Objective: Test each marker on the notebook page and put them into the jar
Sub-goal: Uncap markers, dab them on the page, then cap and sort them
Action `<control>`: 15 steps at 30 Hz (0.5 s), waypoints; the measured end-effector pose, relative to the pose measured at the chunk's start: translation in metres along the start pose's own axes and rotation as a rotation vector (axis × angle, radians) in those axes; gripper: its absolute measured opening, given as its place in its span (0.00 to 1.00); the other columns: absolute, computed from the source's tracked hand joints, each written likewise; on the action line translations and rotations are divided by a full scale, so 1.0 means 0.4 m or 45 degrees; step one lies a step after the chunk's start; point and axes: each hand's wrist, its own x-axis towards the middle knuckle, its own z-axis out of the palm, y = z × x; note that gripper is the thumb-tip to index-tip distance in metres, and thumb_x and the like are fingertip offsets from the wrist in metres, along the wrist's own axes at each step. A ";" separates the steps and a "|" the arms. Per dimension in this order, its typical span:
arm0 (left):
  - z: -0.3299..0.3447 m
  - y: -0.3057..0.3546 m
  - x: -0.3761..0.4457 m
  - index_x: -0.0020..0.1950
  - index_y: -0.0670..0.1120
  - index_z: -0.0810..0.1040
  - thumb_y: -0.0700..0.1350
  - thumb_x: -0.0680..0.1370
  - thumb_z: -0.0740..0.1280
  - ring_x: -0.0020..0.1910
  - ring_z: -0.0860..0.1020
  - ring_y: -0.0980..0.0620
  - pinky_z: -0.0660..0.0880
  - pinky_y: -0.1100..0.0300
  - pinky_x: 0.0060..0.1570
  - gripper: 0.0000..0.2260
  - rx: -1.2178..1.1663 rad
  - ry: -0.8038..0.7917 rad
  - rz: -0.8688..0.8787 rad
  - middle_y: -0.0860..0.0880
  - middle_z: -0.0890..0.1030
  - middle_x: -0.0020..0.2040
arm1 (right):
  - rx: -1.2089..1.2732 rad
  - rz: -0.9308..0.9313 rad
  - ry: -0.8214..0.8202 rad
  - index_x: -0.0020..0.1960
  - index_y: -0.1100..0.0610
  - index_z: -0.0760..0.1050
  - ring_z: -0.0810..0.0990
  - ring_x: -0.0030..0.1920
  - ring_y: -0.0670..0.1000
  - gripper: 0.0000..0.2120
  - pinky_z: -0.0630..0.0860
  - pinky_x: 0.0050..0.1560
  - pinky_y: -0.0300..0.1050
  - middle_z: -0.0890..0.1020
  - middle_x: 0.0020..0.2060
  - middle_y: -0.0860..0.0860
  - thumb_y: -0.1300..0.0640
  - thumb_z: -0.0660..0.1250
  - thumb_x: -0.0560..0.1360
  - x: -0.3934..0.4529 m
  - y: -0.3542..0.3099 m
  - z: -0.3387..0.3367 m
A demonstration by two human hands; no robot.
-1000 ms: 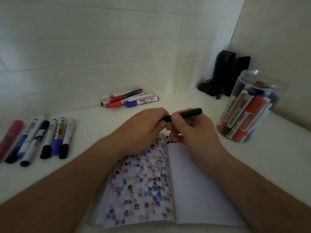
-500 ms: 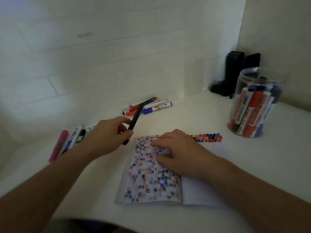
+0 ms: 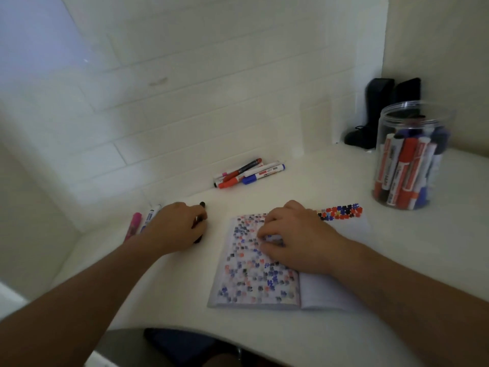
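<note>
An open notebook (image 3: 254, 282) lies on the white desk, its left page covered in small coloured marks. My right hand (image 3: 293, 234) rests on that page with the fingers loosely bent. My left hand (image 3: 177, 226) is down at the desk left of the notebook and grips a black marker (image 3: 202, 205), whose ends stick out above and below the fingers. A clear plastic jar (image 3: 412, 154) holding several red, blue and black markers stands at the right.
Several markers (image 3: 248, 172) lie in a loose pile by the back wall. A row of markers, one of them pink (image 3: 133, 225), lies partly hidden behind my left hand. Two black speakers (image 3: 378, 112) stand in the back right corner.
My left hand took the black marker from both hands and carried it left and down to the desk. My right hand let go and settled on the notebook page.
</note>
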 end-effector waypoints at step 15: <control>0.012 0.107 0.216 0.65 0.53 0.79 0.49 0.79 0.66 0.60 0.75 0.47 0.72 0.53 0.61 0.15 -0.337 0.132 -0.109 0.47 0.75 0.62 | -0.016 0.121 0.081 0.65 0.44 0.80 0.68 0.58 0.50 0.16 0.74 0.58 0.51 0.77 0.58 0.45 0.45 0.58 0.84 0.003 0.010 0.005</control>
